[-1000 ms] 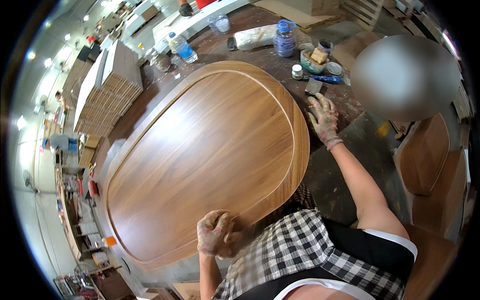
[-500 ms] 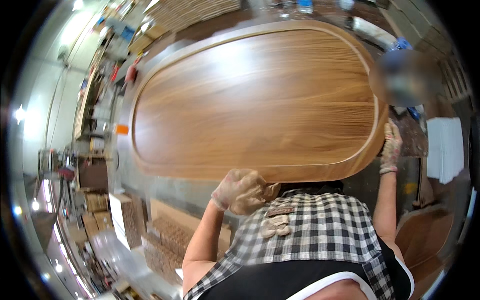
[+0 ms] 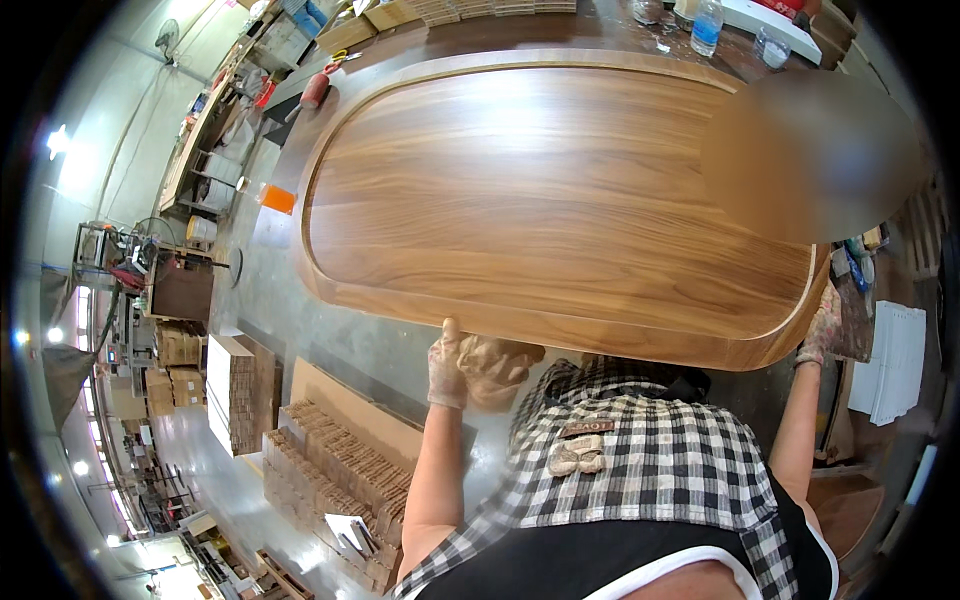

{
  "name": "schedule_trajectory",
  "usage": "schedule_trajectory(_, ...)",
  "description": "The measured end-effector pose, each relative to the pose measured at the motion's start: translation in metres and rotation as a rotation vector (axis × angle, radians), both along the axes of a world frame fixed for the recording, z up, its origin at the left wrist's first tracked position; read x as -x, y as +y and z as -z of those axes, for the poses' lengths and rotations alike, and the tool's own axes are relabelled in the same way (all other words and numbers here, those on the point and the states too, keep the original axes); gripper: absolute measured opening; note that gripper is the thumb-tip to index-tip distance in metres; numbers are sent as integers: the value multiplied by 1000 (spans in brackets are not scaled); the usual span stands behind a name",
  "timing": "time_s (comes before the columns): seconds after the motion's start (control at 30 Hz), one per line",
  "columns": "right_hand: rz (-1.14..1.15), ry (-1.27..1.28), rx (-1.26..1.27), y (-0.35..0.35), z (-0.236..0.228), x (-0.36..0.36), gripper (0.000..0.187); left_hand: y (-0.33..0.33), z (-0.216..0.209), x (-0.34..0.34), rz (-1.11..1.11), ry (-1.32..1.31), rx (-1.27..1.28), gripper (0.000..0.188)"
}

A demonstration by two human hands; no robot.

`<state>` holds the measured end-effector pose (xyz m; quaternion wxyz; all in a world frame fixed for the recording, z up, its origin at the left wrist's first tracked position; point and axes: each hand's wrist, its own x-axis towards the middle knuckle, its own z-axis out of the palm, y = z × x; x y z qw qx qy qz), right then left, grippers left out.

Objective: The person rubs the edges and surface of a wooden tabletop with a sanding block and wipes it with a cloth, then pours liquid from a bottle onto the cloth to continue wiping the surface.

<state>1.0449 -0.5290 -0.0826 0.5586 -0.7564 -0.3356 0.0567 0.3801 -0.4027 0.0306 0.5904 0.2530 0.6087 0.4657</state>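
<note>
The gloved left hand [image 3: 447,372] clutched a crumpled tan cloth [image 3: 497,372], thumb against the near edge of a rounded brown wooden panel [image 3: 540,200], while the right hand [image 3: 822,325] touched the panel's right end, its grip unclear, and a dark surface [image 3: 480,38] bearing a clear bottle [image 3: 706,30] stretched beyond the panel's far edge.

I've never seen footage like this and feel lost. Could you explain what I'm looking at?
There's no machine here, just a person working by hand. A wide fisheye camera on their own head looks down, which bends straight edges. A large, round-cornered wooden panel lies over a dark worktable, with a blue-labelled bottle standing beyond it. The gloved left hand has its thumb at the panel's near edge and holds a crumpled tan cloth; the gloved right hand is at the right end. A round blur hides part of the panel.
</note>
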Motion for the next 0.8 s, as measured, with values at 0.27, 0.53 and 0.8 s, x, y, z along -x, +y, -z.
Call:
schedule_trajectory(0.27, 34, 154, 68, 0, -25, 7, 35, 13, -4, 18, 70, 28, -81, 33)
schedule_trajectory(0.53, 184, 43, 216, 8, -44, 39, 37, 12, 27, 40, 192, -290, -86, 28)
schedule_trajectory(0.8, 219, -12, 242, 3, -29, 51, 34, 28, 54, 41, 253, -50, -148, 28)
